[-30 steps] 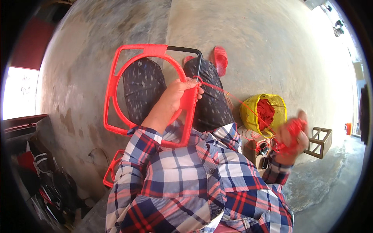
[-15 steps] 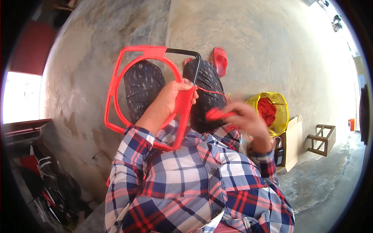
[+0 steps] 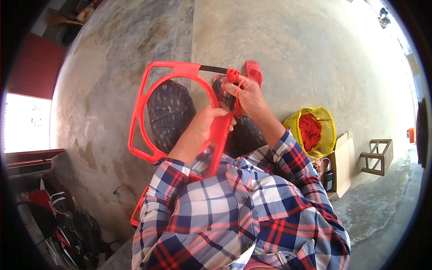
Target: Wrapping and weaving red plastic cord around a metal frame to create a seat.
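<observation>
Carefully, my left hand (image 3: 208, 125) grips the red frame (image 3: 180, 72) at mid-frame; my right hand (image 3: 247, 96) pinches red cord (image 3: 232, 74), wrapping snugly.

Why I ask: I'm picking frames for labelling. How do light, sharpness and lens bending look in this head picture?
Head view: even daylight on the concrete floor; the bright opening at left is blown white; the red frame and both hands, left hand and right hand, look sharp; the fisheye bends edges toward a black rim.
</observation>
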Demonstrator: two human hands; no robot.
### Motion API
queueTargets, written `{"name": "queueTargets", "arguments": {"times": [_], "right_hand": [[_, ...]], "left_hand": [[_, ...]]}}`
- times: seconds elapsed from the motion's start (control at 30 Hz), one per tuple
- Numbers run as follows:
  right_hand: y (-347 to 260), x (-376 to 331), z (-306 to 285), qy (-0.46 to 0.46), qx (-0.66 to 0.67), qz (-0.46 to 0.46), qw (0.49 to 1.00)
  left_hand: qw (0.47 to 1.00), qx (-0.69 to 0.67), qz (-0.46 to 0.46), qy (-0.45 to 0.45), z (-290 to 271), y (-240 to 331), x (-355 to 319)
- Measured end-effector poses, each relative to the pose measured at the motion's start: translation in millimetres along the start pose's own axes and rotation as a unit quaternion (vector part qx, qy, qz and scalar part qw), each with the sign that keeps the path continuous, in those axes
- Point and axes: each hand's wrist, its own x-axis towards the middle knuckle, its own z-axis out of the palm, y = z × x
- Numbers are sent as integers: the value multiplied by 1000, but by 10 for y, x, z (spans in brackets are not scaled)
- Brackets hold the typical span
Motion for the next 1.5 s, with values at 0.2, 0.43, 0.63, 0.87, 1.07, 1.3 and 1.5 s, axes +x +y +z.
{"name": "queueTargets", "arguments": {"times": [0.2,0.43,0.63,0.87,1.07,1.3,1.5], "right_hand": [[-402,-488,-471,-14,-321,-91,942],[-336,-1344,-1466,91,100,-23,990],[70,-1457,-2057,95,319,-90,939],[92,-746,-428,38,-13,95,995],[222,-811,-582,-12,-153,104,983],[259,-970,-693,5,-132,87,987],[-28,-315,-930,35,-337,-156,928]], "left_hand": [[1000,1,2,23,-79,77,6],[999,-40,5,0,-213,83,3],[1000,-19,13,1,-182,49,49],[1000,1,-10,-13,-55,92,-26],[998,-52,-5,20,-57,114,-40],[999,-48,3,17,-86,70,-6],[997,14,45,53,-140,-24,71]]}}
